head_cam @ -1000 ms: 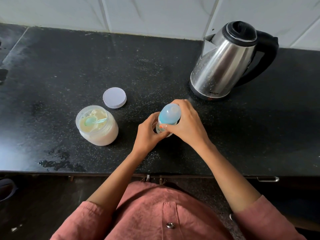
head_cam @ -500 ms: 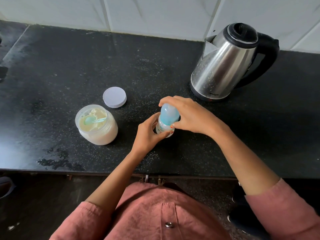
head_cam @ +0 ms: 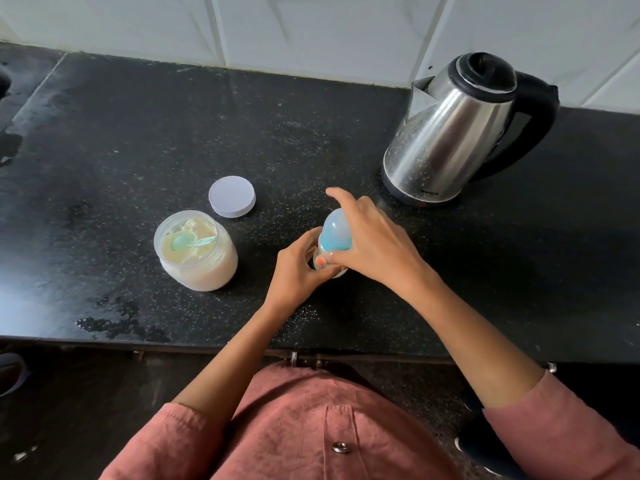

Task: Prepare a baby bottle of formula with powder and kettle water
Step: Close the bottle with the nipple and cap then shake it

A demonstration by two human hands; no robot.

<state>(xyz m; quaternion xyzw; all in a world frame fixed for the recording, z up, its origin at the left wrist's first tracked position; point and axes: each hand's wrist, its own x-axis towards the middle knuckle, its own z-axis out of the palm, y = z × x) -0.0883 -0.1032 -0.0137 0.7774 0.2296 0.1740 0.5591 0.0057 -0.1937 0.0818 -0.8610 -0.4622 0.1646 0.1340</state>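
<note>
A small baby bottle with a translucent blue cap [head_cam: 335, 233] stands on the black counter [head_cam: 138, 140] near the front middle. My left hand [head_cam: 298, 271] grips the bottle's lower body. My right hand [head_cam: 374, 240] wraps the blue cap from the right, index finger lifted. The bottle's body is mostly hidden by both hands. An open jar of pale formula powder [head_cam: 195, 251] with a teal scoop [head_cam: 188, 241] in it stands to the left. The steel kettle [head_cam: 450, 133] with a black lid and handle sits at the back right, its lid down.
The jar's white lid [head_cam: 232, 196] lies flat behind the jar. A wet patch [head_cam: 114, 323] marks the counter near its front edge on the left. White wall tiles [head_cam: 311, 32] run along the back. The counter's front edge crosses just below my wrists.
My right hand has turned around the cap, its wrist swinging right and its fingers shifting. The left hand and the bottle have stayed in place.
</note>
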